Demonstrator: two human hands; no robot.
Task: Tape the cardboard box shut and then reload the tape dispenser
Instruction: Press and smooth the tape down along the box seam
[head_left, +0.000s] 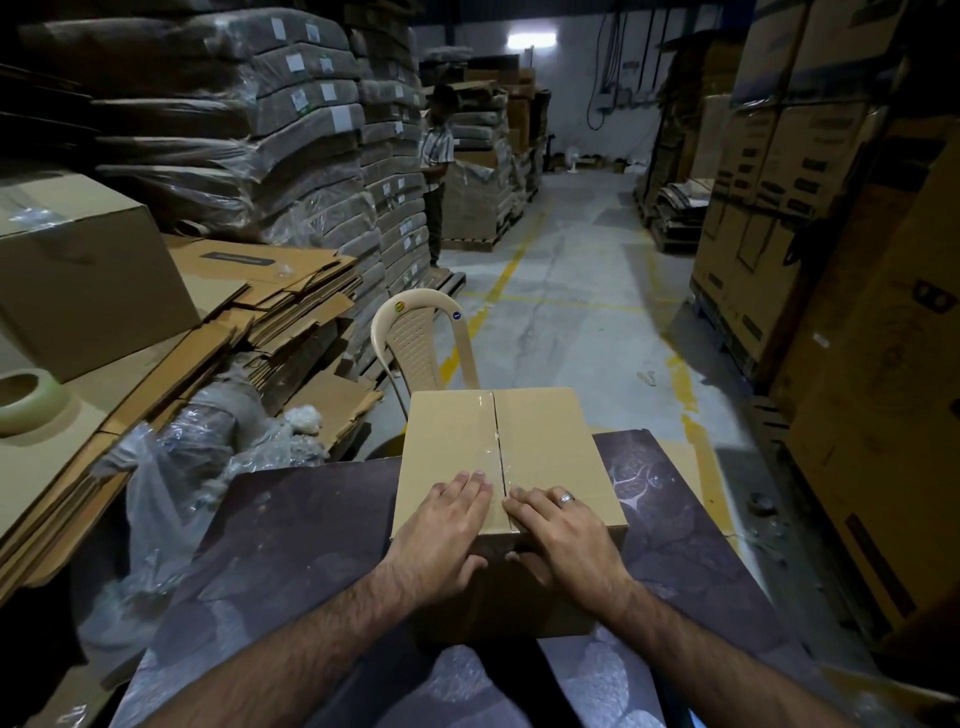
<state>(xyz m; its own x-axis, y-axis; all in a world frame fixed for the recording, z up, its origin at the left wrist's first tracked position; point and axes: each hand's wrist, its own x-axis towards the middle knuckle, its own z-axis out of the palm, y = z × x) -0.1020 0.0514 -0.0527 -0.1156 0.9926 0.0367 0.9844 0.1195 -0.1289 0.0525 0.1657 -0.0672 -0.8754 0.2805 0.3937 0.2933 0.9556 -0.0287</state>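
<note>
Cardboard box (540, 441), tan, flaps closed, standing on dark tabletop (291, 545); clear tape (488, 431) glossy along centre seam; left hand (441, 530) and right hand (566, 535) laid flat either side of seam at near edge, fingers straight, thumbs dropped over front face, gripping nothing; judged light, stiff at corners, yielding mid-flap; best held low by side walls; tape roll (31, 400) well apart on flattened cartons, left; dispenser not seen.

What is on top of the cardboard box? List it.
Both hands press flat on the cardboard box: left hand and right hand, either side of the centre seam. Along that seam runs clear tape. The lid under the palms is covered.
</note>
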